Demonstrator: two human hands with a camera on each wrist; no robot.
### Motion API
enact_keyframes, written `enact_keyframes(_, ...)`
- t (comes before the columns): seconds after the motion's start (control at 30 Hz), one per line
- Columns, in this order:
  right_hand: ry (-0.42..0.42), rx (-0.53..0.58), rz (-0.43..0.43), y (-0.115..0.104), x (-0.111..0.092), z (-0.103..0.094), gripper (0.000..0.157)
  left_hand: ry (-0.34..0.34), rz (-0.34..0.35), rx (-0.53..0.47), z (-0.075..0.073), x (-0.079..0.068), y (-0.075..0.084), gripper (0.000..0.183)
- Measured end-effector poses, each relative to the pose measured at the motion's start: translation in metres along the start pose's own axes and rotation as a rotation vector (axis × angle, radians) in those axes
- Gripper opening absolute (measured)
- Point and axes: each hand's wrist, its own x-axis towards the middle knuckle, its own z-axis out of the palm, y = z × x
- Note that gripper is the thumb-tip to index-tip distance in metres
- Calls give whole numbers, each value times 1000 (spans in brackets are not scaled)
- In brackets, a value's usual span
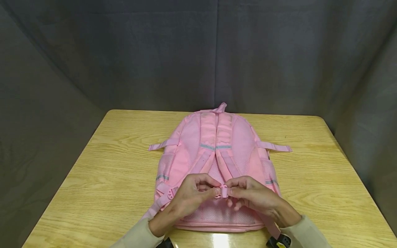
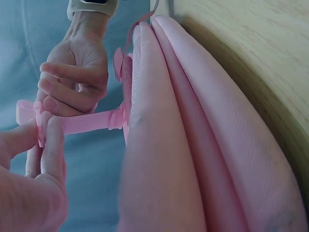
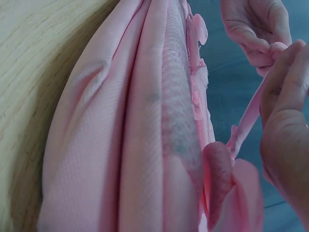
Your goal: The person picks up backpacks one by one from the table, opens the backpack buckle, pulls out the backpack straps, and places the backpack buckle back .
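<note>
A pink backpack (image 1: 195, 165) lies with its shoulder straps facing up. Over its lower middle, both hands meet at a small pink plastic buckle (image 1: 224, 191) on a webbing strap. My left hand (image 1: 193, 193) pinches the buckle between thumb and fingers from the left. From the right, my right hand (image 1: 252, 194) pinches the strap piece at the buckle with thumb and index finger, its other fingers loosely bent. In the left wrist view the webbing strap (image 2: 87, 123) stretches from the backpack to the buckle (image 2: 39, 121), raised off the bag. The fingertips partly cover the buckle.
The backpack rests on a wooden table (image 1: 108, 172), near its front edge. Side straps (image 1: 276, 147) stick out left and right. A second pink buckle (image 1: 172, 193) lies by the left forearm. A dark grey curtain (image 1: 155, 62) stands behind and around the table.
</note>
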Motion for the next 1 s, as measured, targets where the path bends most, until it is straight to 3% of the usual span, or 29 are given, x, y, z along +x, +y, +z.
enact_keyframes(0.37,10,-26,-33,0,-1,2,25,2,3,8,1,0,-1,15)
enact_keyframes(0.67,173,-198,-13,-2,-1,6,15,27,-10,18,0,-1,0,16)
enact_keyframes(1.0,236,-254,-43,-3,-2,9,12,34,0,7,0,0,-1,17)
